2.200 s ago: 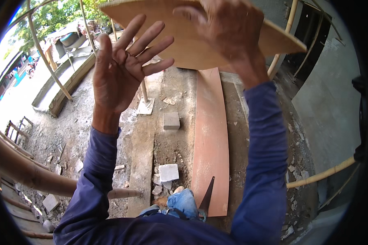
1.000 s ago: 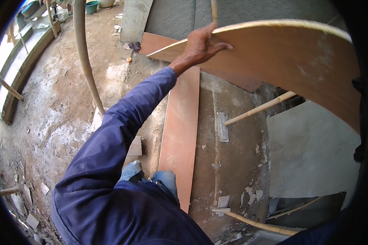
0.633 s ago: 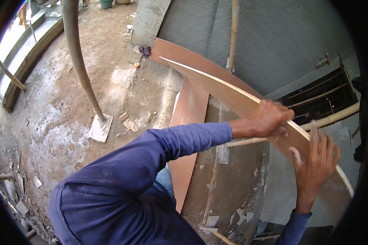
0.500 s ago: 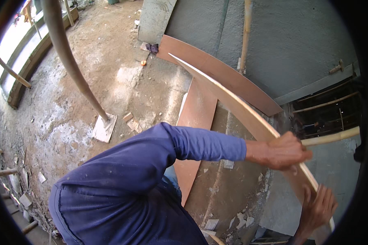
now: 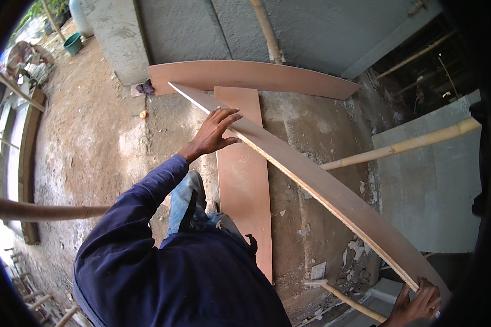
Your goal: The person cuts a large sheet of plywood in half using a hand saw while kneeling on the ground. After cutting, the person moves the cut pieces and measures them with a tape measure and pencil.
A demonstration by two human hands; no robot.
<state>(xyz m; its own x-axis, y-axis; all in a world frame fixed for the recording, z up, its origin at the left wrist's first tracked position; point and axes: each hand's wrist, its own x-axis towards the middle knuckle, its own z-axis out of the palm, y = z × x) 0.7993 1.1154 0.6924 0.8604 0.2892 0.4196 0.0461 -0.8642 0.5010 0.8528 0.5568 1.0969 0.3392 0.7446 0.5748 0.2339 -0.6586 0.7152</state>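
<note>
The long thin board (image 5: 311, 175) is slanting across the view, from the upper middle to the lower right, and it passes above the pinkish panel (image 5: 243, 163) which lies flat on the ground (image 5: 87, 141). I cannot tell if its far end touches anything. The left hand (image 5: 214, 132) is at the upper part of the board, with fingers and thumb spread apart; this grip is loose, and the fingertips seem to rest at the pale edge. The right hand (image 5: 417, 306) is near the lower end, and its grip is closed over the same edge, fingers bent around it. Behind, a reddish panel (image 5: 245, 74) stands on its long side along the grey wall (image 5: 311, 32). Beside its left end lies a dark cloth (image 5: 145, 87), and near that a small orange object (image 5: 143, 114). At the right, a bamboo pole (image 5: 403, 148) runs out from behind the board.
</note>
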